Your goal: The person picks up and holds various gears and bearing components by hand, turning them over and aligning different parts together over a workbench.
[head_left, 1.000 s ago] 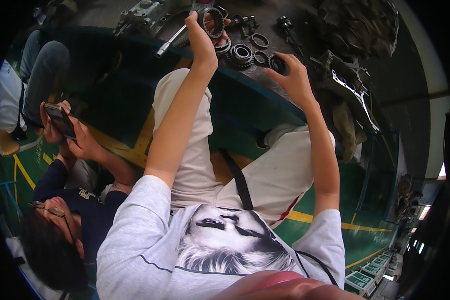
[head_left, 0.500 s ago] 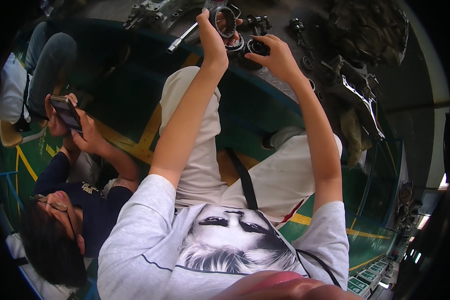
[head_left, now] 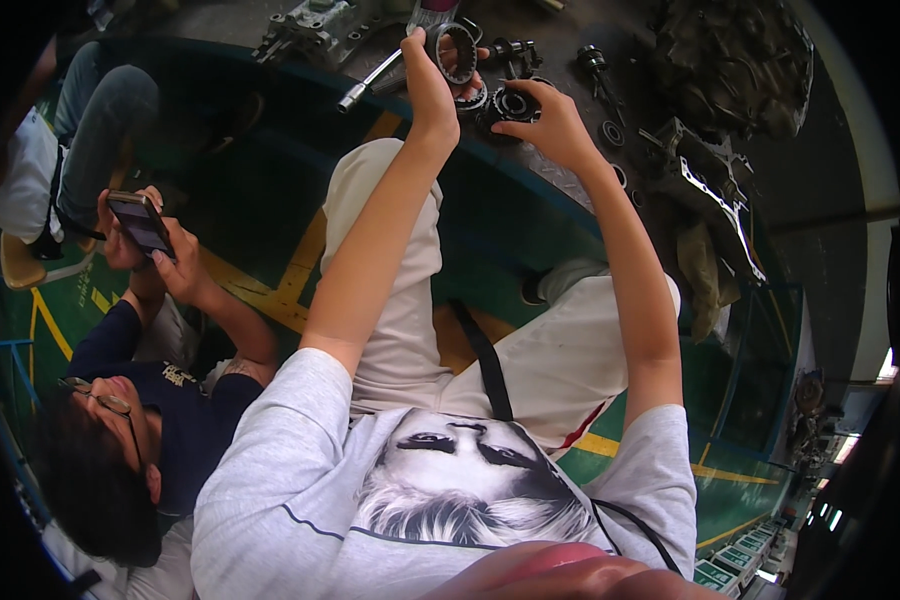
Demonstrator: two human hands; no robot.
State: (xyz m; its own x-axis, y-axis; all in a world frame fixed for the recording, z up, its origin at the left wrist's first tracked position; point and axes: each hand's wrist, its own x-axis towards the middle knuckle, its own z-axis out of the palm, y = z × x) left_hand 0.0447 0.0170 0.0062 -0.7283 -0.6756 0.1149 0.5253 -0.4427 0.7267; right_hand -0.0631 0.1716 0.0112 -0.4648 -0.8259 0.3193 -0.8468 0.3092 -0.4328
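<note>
My left hand (head_left: 433, 95) is closed around a dark toothed ring (head_left: 436, 60), held tilted above the near edge of the bench. Its thumb lies along the outside, and fingertips show beyond the opening. My right hand (head_left: 562, 128) curves round a dark round gear (head_left: 510, 104) on the bench, thumb on the near side and fingers over the far side. Another ring-shaped gear part (head_left: 473, 101) lies between the hands, partly hidden by my left fingers. A chrome socket tool (head_left: 353, 96) sticks out to the left, behind my left hand.
A shaft with gears (head_left: 592, 62), small rings (head_left: 612, 132), a metal housing (head_left: 710, 180) and a large dark casing (head_left: 735, 65) occupy the bench's right side. Another casting (head_left: 305, 28) sits at far left. A seated person holding a phone (head_left: 140, 222) is close on my left.
My right fingers have come down and closed in around the gear. My left hand, with the toothed ring, has shifted only slightly.
</note>
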